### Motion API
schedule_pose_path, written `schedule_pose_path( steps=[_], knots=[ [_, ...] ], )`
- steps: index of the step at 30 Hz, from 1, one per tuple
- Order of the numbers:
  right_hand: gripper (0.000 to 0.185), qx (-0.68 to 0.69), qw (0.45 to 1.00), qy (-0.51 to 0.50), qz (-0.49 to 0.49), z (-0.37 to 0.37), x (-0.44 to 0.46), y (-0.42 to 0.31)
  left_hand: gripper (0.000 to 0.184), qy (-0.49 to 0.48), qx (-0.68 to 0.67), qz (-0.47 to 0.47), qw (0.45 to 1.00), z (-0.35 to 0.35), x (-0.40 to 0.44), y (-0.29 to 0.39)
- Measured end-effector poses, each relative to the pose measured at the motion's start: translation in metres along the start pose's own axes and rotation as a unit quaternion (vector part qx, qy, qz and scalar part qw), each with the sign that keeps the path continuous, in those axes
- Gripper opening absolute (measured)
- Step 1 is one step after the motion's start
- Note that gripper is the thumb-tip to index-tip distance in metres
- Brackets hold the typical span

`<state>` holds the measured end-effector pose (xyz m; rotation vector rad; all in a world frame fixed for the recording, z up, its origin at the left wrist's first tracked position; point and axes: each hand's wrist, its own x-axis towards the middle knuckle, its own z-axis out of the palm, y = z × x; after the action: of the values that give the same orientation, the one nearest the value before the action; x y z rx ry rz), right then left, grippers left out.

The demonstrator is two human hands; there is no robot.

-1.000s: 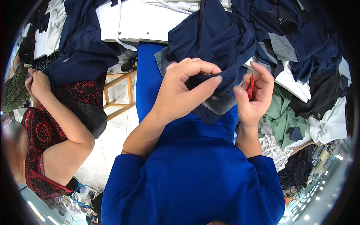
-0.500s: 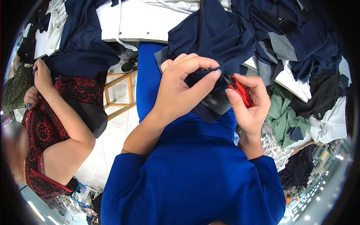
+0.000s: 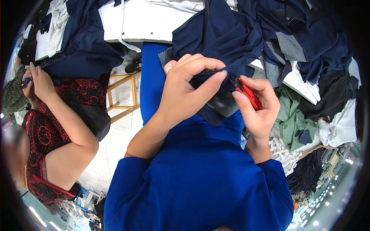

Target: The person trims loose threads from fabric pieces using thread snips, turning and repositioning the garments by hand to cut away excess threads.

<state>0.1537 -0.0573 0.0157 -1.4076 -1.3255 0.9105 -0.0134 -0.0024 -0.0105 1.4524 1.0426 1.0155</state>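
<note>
My left hand (image 3: 190, 86) pinches the edge of a dark navy garment (image 3: 231, 38) between thumb and forefinger. The cloth spreads from the white table down over my lap, and a greyish shiny patch of it (image 3: 221, 103) hangs below my fingers. In my right hand (image 3: 259, 109) is a pair of red-handled thread snips (image 3: 248, 94), held between thumb and curled fingers. Their blades point up and left, close to the pinched edge. Whether the blades touch the cloth I cannot tell.
More navy fabric (image 3: 304, 23) is heaped at the upper right. Green cloth (image 3: 291, 115) and white cloth (image 3: 339, 123) lie at my right. A white table (image 3: 142, 23) stands ahead. On the left sits a co-worker (image 3: 65, 134) near a wooden stool (image 3: 123, 96).
My right hand with the snips has shifted very slightly right, away from the pinched edge. My left hand keeps its place. The co-worker's hands have moved a little left and closer together.
</note>
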Motion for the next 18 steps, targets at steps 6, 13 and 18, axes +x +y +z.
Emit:
schedule_pose_path(
  steps=[6, 13, 18],
  knots=[
    [0.025, -0.002, 1.000, 0.008, -0.001, 0.0024, 0.0015, -0.0017, 0.013, -0.011, 0.005, 0.001, 1.000, 0.0002, -0.0005, 0.0028],
    [0.021, 0.006, 0.999, 0.036, 0.000, 0.0066, 0.0007, 0.0017, 0.013, -0.012, -0.035, -0.020, 0.999, 0.0016, -0.0035, 0.0048],
    [0.032, 0.121, 0.992, 0.041, 0.021, 0.0038, -0.0003, 0.0031, 0.015, -0.052, -0.030, 0.004, 0.998, -0.0034, -0.0019, 0.0022]
  ],
)
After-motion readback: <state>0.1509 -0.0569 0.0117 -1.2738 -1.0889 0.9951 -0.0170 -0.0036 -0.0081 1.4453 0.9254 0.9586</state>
